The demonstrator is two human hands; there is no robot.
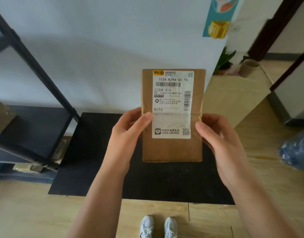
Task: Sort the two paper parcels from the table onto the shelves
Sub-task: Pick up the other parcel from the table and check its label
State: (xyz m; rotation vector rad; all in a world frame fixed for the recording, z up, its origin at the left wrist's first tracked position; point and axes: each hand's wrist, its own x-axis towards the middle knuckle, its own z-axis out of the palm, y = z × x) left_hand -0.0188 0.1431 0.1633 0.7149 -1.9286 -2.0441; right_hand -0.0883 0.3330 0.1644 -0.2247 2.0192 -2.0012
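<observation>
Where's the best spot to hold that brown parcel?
By its two long side edges, one hand from each side, as the left hand and right hand do now. The parcel is flat, tall and upright, so thumbs in front pinch it steady.

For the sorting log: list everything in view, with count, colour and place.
paper parcel: one, brown, held upright at centre
shipping label: one, white, on the parcel's face
shelving unit: one, black, left
parcels on the shelves: at least two, brown, blurred, far left
floor mat: one, black, under the parcel
poster: one, teal and yellow, on the wall
potted plant: one, green, right of the wall
plastic bag: one, blue, right edge
shoes: two, white, bottom centre
left hand: grip on the parcel's left edge
right hand: grip on the parcel's right edge
</observation>
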